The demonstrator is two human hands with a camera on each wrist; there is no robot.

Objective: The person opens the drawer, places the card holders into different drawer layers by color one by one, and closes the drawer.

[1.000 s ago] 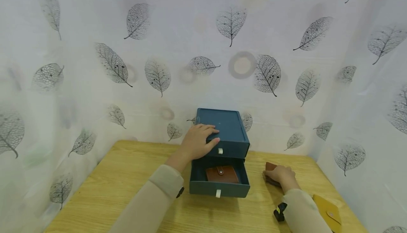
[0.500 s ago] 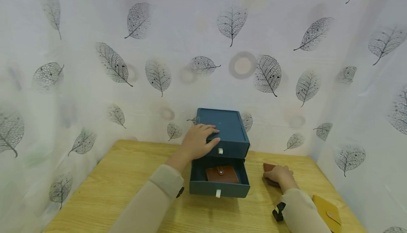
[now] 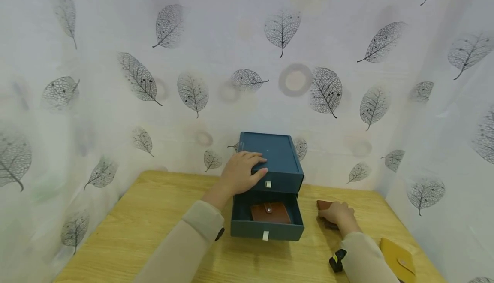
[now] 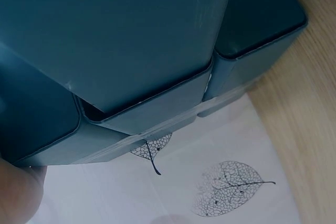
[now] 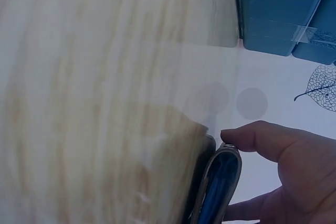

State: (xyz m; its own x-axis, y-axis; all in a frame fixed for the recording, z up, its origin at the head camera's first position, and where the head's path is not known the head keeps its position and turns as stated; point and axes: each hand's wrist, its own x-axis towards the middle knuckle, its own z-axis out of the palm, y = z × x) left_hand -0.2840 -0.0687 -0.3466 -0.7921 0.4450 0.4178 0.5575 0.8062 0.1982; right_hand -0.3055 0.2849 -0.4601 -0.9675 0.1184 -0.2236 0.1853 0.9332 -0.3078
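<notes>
My left hand point(image 3: 239, 173) rests with spread fingers on the top left edge of a blue two-drawer box point(image 3: 275, 152). Its lower drawer point(image 3: 247, 230) is pulled out and holds a brown snap wallet point(image 3: 278, 215). To the right of the box, my right hand point(image 3: 340, 215) grips another brown wallet point(image 3: 323, 205) low over the table. The right wrist view shows that folded wallet point(image 5: 223, 177) edge-on, thumb at its upper end. The left wrist view catches the box's side point(image 4: 131, 35) and a bit of my hand point(image 4: 18, 192).
A yellow snap wallet point(image 3: 397, 258) lies on the wooden table point(image 3: 154, 214) beside my right sleeve, partly covering something dark. Behind the box hangs a white curtain point(image 3: 231, 51) with a leaf print. The upper drawer point(image 3: 281, 182) is closed, with a white pull tab.
My right hand has shifted slightly to the left with the brown wallet. The left hand, the box and its drawers have stayed as they were.
</notes>
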